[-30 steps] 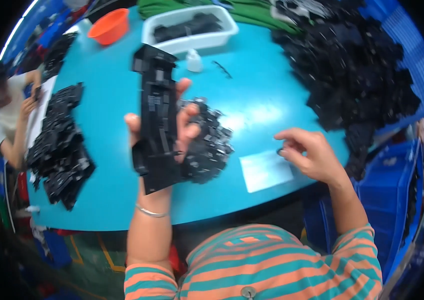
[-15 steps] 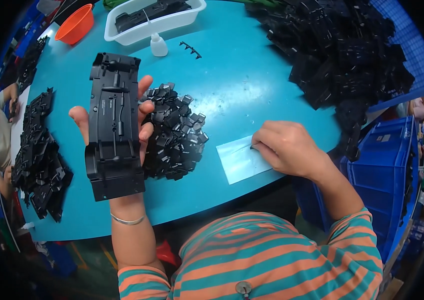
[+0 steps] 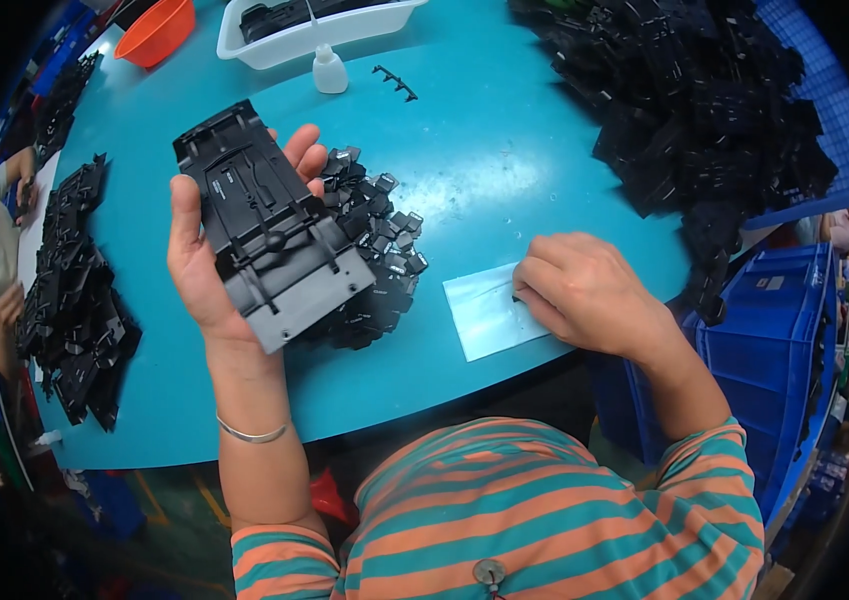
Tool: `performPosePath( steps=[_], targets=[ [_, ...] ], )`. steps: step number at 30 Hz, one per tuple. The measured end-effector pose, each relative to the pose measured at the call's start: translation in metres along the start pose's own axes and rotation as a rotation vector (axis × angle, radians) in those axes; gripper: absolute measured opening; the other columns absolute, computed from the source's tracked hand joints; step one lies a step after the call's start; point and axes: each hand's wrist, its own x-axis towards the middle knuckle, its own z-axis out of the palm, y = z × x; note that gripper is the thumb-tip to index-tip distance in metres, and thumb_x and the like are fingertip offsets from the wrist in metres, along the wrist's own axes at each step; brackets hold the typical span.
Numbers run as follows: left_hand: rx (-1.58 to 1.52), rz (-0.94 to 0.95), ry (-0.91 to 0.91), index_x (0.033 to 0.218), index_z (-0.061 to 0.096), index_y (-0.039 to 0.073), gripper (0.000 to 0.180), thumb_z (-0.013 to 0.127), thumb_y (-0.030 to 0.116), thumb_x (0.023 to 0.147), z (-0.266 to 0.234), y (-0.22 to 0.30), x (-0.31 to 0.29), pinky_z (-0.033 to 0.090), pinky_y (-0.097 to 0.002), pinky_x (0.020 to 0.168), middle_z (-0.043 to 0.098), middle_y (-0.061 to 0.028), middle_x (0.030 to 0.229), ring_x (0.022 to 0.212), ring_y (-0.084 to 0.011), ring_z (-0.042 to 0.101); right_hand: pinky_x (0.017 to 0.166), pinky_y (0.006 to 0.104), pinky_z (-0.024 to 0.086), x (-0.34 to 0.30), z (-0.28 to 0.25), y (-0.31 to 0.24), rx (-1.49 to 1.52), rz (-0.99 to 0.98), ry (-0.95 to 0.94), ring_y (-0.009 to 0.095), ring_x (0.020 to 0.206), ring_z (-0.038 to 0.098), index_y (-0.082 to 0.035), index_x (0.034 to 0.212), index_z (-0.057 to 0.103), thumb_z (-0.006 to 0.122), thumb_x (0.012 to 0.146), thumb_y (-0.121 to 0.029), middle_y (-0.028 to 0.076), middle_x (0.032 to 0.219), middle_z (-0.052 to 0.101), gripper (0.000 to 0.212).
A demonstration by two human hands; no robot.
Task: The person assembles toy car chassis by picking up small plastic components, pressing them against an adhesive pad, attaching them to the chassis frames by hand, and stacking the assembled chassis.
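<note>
My left hand (image 3: 206,268) holds a long black molded plastic chassis part (image 3: 262,215) above the table, its thumb on the left edge and its fingers behind the right edge. The part is tilted, its near end turned toward the right. Over a pale, shiny flat sheet (image 3: 484,325), my right hand (image 3: 579,290) is closed in a pinch. A small dark bit shows at its fingertips, too small to name. Beyond the left hand, on its right, lies a heap of small black plastic pieces (image 3: 379,240), partly hidden by the chassis part.
Stacked black parts (image 3: 79,300) line the table's left side; a bigger pile (image 3: 714,110) fills the far right. A white squeeze bottle (image 3: 329,72), black clip strip (image 3: 396,84), white tub (image 3: 274,55) and orange bowl (image 3: 154,32) are far back. Blue crates (image 3: 769,330) stand right. Another person sits left.
My left hand has tilted and turned the chassis part, swinging its near end to the right. My right hand stays pinched over the sheet, almost in the same place.
</note>
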Motion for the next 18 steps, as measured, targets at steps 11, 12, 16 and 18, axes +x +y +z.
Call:
performPosePath(
  steps=[11,12,16,18],
  targets=[
    [0.118,0.052,-0.033,0.136,0.036,-0.006,0.061,0.041,0.042,0.099,0.0040,-0.0052,-0.0004,0.050,-0.0504,0.095,0.040,-0.0355,0.136,0.114,-0.0401,0.056,0.069,0.0383,0.044,0.0020,-0.0056,0.0024,0.015,-0.021,-0.058,0.029,0.075,0.057,-0.005,0.084,0.059,0.064,0.079,-0.008,0.009,0.079,0.056,0.007],
    [0.118,0.051,-0.035,0.136,0.036,-0.006,0.061,0.041,0.042,0.099,0.0040,-0.0056,0.0000,0.050,-0.0504,0.095,0.040,-0.0355,0.136,0.114,-0.0401,0.056,0.069,0.0382,0.044,0.0031,-0.0066,0.0020,-0.011,-0.038,-0.070,0.028,0.075,0.057,-0.004,0.081,0.058,0.064,0.077,-0.007,0.010,0.078,0.055,0.007],
    [0.146,0.074,-0.028,0.136,0.036,-0.006,0.061,0.041,0.042,0.099,0.0030,-0.0046,0.0002,0.051,-0.0496,0.094,0.041,-0.0358,0.135,0.112,-0.0396,0.057,0.068,0.0379,0.044,0.0080,-0.0050,0.0021,-0.059,-0.078,-0.062,0.027,0.074,0.057,-0.004,0.077,0.057,0.063,0.074,-0.006,0.009,0.076,0.054,0.007],
    [0.164,0.082,-0.022,0.135,0.036,-0.006,0.061,0.041,0.042,0.099,0.0023,-0.0041,0.0007,0.051,-0.0494,0.094,0.041,-0.0359,0.135,0.112,-0.0395,0.057,0.068,0.0376,0.044,0.0087,-0.0021,0.0046,-0.061,-0.079,-0.063,0.027,0.074,0.057,-0.004,0.078,0.057,0.062,0.075,-0.006,0.009,0.077,0.054,0.007]
  ],
)
